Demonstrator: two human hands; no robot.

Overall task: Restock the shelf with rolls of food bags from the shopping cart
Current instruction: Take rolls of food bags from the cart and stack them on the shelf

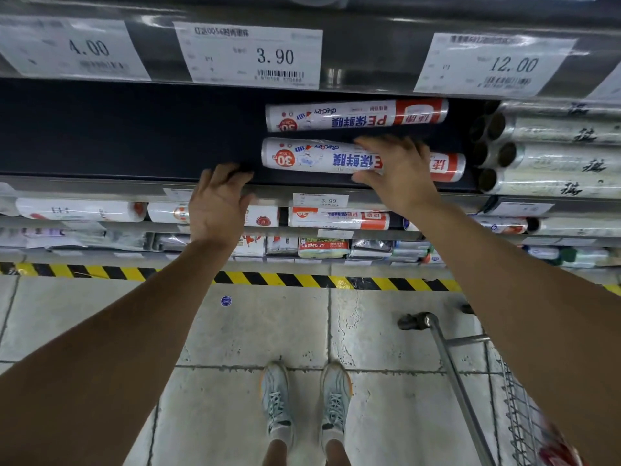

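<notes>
Rolls of food bags lay lengthwise left-to-right on the dark shelf (134, 139), the near roll (319, 156) under the spread, released right hand (400, 173), the left hand (218, 203) empty at the shelf's edge.

Two rolls (356, 116) on shelf (134, 136) — side by side

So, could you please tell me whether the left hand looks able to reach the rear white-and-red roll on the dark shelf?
Probably yes. The left hand rests at the shelf's front edge, and the dark shelf space toward the rear white-and-red roll looks open; only the front roll lies nearby.
</notes>
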